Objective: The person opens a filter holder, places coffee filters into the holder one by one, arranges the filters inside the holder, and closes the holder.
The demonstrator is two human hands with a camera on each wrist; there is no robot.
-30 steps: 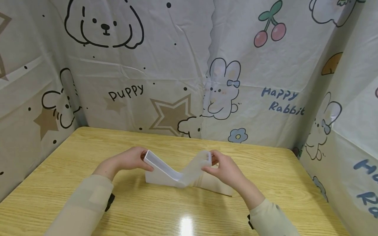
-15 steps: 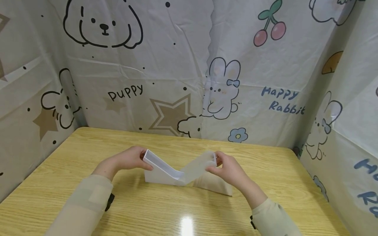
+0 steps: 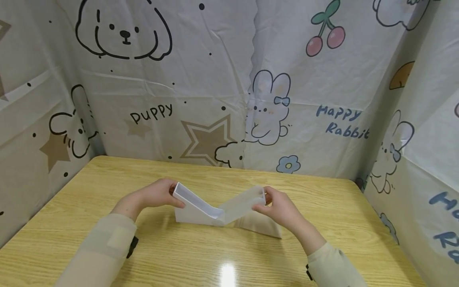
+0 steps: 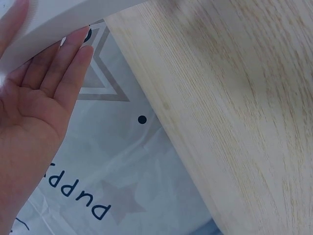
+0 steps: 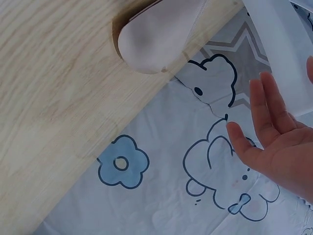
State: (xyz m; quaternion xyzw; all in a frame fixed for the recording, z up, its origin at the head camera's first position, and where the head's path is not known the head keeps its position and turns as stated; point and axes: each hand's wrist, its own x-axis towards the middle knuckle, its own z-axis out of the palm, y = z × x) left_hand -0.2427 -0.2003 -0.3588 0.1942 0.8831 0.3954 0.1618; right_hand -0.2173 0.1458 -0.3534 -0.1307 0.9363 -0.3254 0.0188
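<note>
Left fingers (image 3: 178, 203) pinch the white box (image 3: 195, 215) at ten o'clock, right fingers (image 3: 261, 208) the translucent sleeve (image 3: 239, 206) at two, apt ends for light, stiff-looking pieces.

The left sleeve (image 3: 97, 255) is showing pale beige cloth, with a greyish band and a lighter patch crossing it near the cuff. The right sleeve (image 3: 335, 267) is matching that beige. Small black fittings (image 3: 132, 247) are jutting out beside both cuffs.

A hand could pass over the table (image 3: 186, 255) in front of the case (image 3: 197, 215) or through the strip behind it, as far as the curtain (image 3: 215, 75). The left hand (image 3: 161, 193) and right hand (image 3: 279, 205) block its ends; a pouch (image 3: 263, 225) obstructs its lower right.
</note>
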